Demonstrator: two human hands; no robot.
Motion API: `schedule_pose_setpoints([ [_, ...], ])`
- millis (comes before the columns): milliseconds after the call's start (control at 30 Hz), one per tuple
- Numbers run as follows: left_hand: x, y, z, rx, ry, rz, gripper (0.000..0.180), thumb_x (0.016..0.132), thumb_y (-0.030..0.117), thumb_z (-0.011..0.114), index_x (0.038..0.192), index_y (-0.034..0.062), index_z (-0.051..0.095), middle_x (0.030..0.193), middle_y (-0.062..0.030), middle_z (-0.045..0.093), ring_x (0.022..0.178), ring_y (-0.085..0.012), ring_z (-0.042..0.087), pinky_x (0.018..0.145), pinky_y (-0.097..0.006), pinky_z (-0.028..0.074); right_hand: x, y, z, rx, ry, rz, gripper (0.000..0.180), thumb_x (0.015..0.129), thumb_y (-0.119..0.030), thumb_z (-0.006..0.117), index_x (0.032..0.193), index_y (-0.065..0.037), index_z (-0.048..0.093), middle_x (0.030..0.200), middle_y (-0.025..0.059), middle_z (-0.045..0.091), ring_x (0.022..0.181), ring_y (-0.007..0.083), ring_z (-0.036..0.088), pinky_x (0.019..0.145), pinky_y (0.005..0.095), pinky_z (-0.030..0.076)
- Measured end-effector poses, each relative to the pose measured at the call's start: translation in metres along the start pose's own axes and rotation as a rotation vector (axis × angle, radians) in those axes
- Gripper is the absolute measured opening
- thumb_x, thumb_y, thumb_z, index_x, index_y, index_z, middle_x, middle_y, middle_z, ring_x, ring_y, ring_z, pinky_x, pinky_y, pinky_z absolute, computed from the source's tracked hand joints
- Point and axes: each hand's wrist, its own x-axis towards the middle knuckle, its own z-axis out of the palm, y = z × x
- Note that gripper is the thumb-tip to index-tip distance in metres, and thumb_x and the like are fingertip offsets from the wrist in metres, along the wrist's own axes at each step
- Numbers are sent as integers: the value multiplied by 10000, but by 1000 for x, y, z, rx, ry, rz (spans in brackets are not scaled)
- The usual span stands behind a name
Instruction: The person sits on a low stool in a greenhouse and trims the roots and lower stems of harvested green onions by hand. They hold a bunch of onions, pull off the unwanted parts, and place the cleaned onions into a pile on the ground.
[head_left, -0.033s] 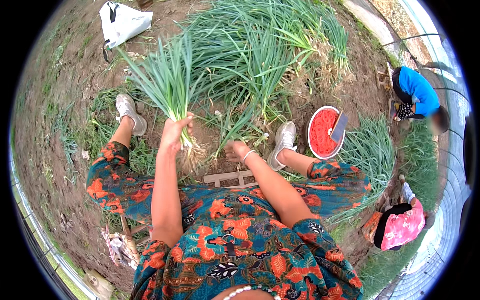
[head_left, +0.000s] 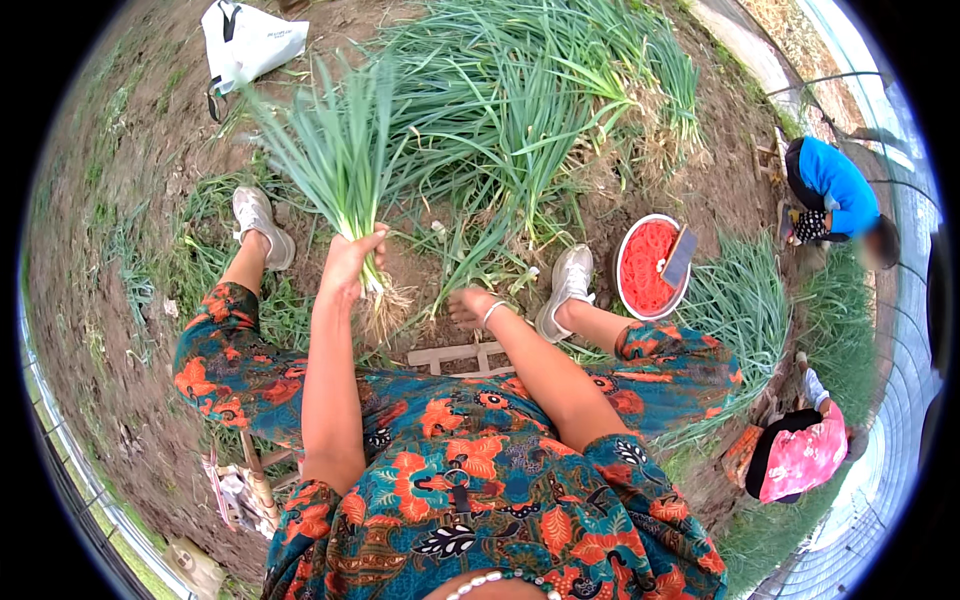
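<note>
My left hand (head_left: 352,262) is closed around the lower stems of a bunch of green onions (head_left: 345,190). The leaves fan upward and are blurred at the tips, while the pale roots hang below my fist. Low over the soil, to the right of those roots, is my right hand (head_left: 474,307). Its fingers are slightly bent and apart, with nothing visible in them. A few loose green leaves (head_left: 465,262) lie just beyond it. Past both hands spreads a large heap of pulled green onions (head_left: 480,110).
Beside my right shoe stands a white bucket (head_left: 622,290) of red strings (head_left: 645,265), a phone-like dark slab (head_left: 679,256) on its rim. A wooden frame (head_left: 440,355) lies before me. A white bag (head_left: 262,45) sits far left. Two people (head_left: 840,185) crouch at right.
The leaf tips of the held bunch have shifted slightly. Both hands stay in nearly the same places.
</note>
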Motion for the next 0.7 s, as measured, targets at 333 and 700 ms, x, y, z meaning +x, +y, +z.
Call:
schedule_pose_setpoints([
  [333,16,-37,-13,-181,87,-317,205,807,35,566,987,-61,588,704,-63,581,567,-130,543,507,-266,467,39,3,45,314,91,133,309,879,-307,585,1064,-78,494,823,65,548,676,213,555,650,374,512],
  [700,10,-36,31,-412,-110,-326,218,756,20,696,940,-9,582,656,-44,552,516,-104,511,444,-209,421,-130,-61,-3,-228,156,-1048,237,900,-230,555,885,-5,629,700,84,615,623,201,581,588,324,448],
])
